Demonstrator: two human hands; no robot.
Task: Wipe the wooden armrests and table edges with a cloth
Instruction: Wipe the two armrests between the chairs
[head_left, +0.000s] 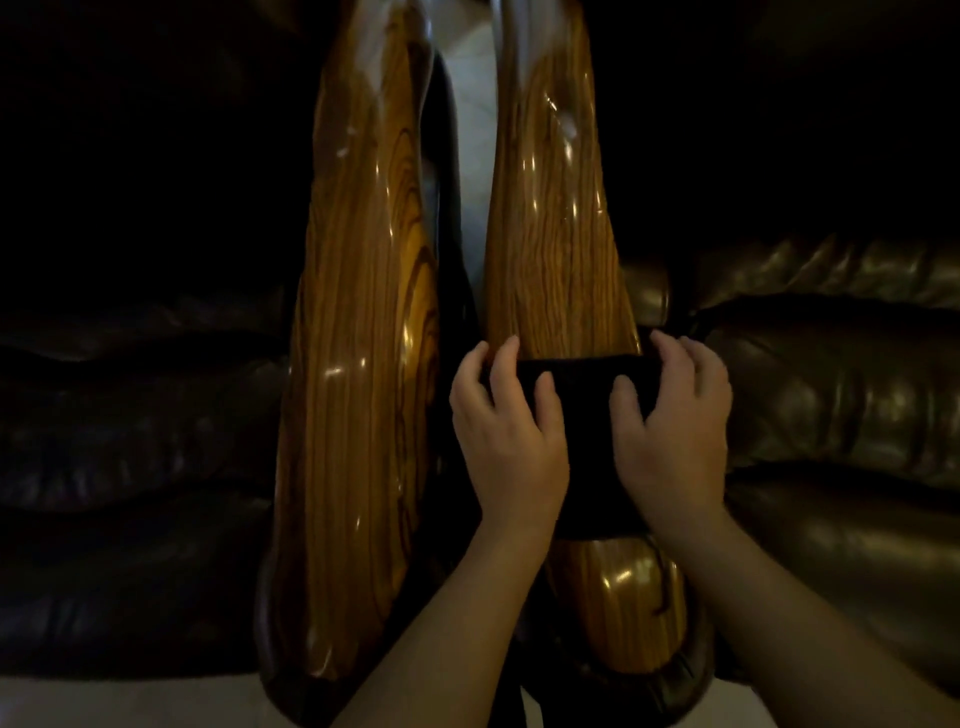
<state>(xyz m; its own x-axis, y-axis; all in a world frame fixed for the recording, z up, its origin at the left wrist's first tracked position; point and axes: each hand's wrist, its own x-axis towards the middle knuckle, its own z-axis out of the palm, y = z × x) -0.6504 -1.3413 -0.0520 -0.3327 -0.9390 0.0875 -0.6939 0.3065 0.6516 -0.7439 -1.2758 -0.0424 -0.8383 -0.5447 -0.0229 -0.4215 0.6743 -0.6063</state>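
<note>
Two glossy wooden armrests run side by side away from me: the left armrest (358, 364) and the right armrest (556, 249). A black cloth (584, 415) is draped across the right armrest near its front end. My left hand (506, 431) presses the cloth's left side, fingers curled over the armrest's inner edge. My right hand (675, 421) holds the cloth's right side, fingers wrapped over the outer edge. The wood under the cloth is hidden; the rounded front tip (623, 603) shows below it.
Dark leather seat cushions lie on both sides: a left cushion (135, 431) and a right cushion (841, 395). A narrow gap with pale floor (475, 130) separates the two armrests. The room is dim.
</note>
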